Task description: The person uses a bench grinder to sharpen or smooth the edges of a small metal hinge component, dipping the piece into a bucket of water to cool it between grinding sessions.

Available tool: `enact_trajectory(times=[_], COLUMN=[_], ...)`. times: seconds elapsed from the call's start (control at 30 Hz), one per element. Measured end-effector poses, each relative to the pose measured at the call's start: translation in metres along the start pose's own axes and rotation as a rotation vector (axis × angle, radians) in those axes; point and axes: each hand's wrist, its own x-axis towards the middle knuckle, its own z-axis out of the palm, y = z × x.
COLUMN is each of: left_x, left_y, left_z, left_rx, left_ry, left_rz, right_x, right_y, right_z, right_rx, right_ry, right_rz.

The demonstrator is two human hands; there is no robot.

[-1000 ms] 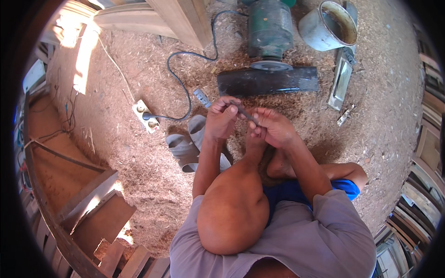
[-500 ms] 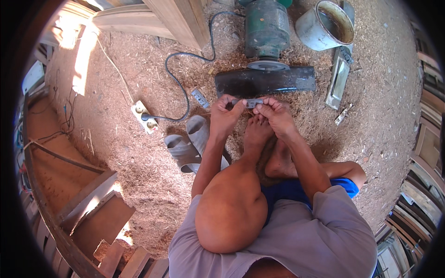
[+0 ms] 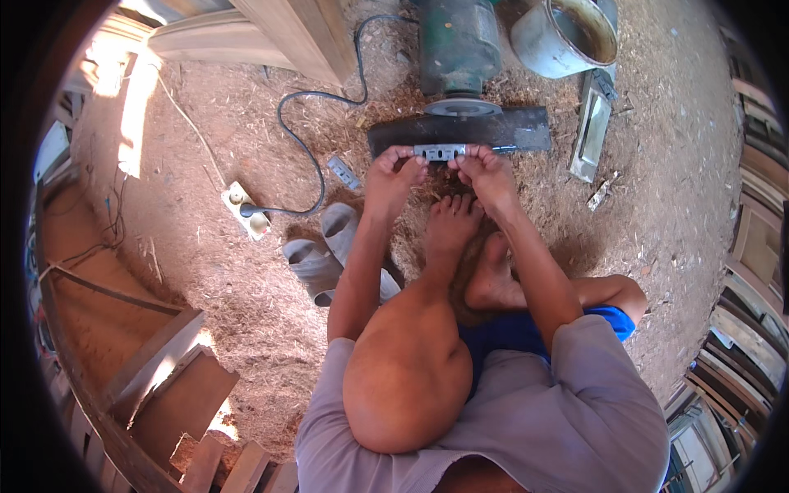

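Observation:
A short, flat steel planer blade (image 3: 440, 153) with dark slots along it is stretched between my two hands. My left hand (image 3: 393, 179) pinches one end with thumb and fingers, and my right hand (image 3: 488, 176) pinches the other. Just beyond the blade lies a black curved metal piece (image 3: 401, 136) on the ground. Above that piece is the thin grinding wheel (image 3: 464, 107) of a green electric motor (image 3: 460, 49); the blade is apart from the wheel. Another slotted blade (image 3: 343, 172) rests on the ground to the left of my left hand.
A black cable (image 3: 283, 123) curves from the motor side to a white power strip (image 3: 233, 197). Grey sandals (image 3: 316, 263) lie left of my bare feet (image 3: 452, 234). A water-holding bucket (image 3: 546, 45) and a long narrow metal piece (image 3: 593, 131) are at far right. Wood shavings cover the ground.
Both hands have moved away from me, closer to the grinding wheel, carrying the blade. Its slotted face now shows more plainly. The whole view has shifted slightly.

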Motion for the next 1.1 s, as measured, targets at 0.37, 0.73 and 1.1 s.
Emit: enact_trajectory(times=[0.37,0.73,1.1], left_x=[0.079,0.092,0.093], left_y=[-0.019,-0.018,-0.017], left_z=[0.001,-0.009,-0.007], left_rx=[0.696,0.592,0.667], left_ry=[0.067,0.12,0.128], left_rz=[0.215,0.19,0.171], right_x=[0.061,0.067,0.075], right_y=[0.023,0.013,0.018], right_z=[-0.019,0.003,0.004], right_rx=[-0.244,-0.157,-0.117], right_ry=[0.196,0.214,0.271], right_rz=[-0.153,-0.026,-0.023])
